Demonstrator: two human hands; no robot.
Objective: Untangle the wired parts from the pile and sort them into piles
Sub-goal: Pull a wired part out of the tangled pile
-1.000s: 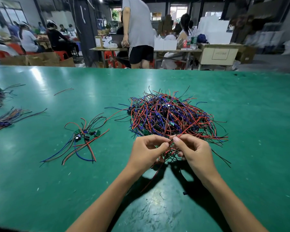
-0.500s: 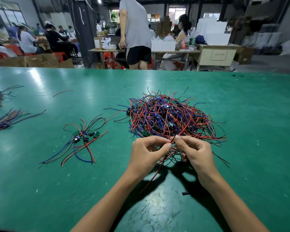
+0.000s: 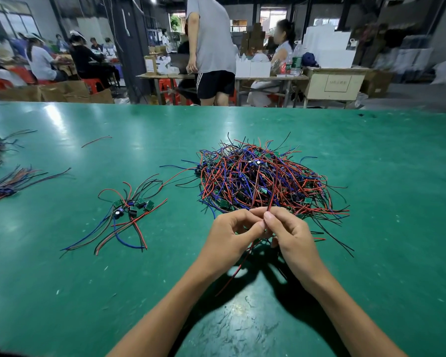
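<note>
I am partway into the untangling step, at the near edge of the tangled pile (image 3: 265, 181), which sits in the middle of the green surface (image 3: 397, 228). My left hand (image 3: 232, 235) and right hand (image 3: 291, 235) meet just in front of the pile, thumbs and forefingers touching. Each grip is closed in a pinch on the same wired part (image 3: 269, 199): a dark red lead rises from between my fingertips up over the pile, and another red lead trails down between my wrists toward me. Whether the small board of that part is inside my fingers I cannot tell; they hide it.

I judge the part is not yet free, since its upper lead still lies across the heap. The next move calls for a slow pull toward me, with one grip holding the part and the other teasing off any lead that snags, so the heap does not drag along.

Once loose, it belongs with the sorted pile (image 3: 129, 210) to my left, where a few boards lie with their leads fanned out. Further bundles (image 3: 8, 184) lie near the left edge.
</note>
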